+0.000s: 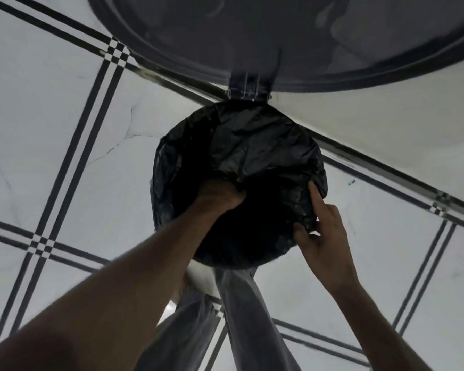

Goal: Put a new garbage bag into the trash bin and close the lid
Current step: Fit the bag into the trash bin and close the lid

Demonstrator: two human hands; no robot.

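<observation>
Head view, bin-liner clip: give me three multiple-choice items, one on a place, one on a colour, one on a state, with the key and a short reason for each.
1. Where is the left hand?
A. Reaching down inside the garbage bag
B. Resting on the lid
C. Flat on the floor

2. What colour is the garbage bag?
A. White
B. Black
C. Blue

3. What state is the lid in?
A. Shut over the bin
B. Lying off on the floor
C. Swung up open on its hinge

Key:
1 A, the forearm runs into the bag's dark opening.
2 B, the crinkled plastic over the rim is black.
3 C, the lid's underside faces the camera above the hinge, while the right hand pinches the bag's edge at the rim.
</observation>
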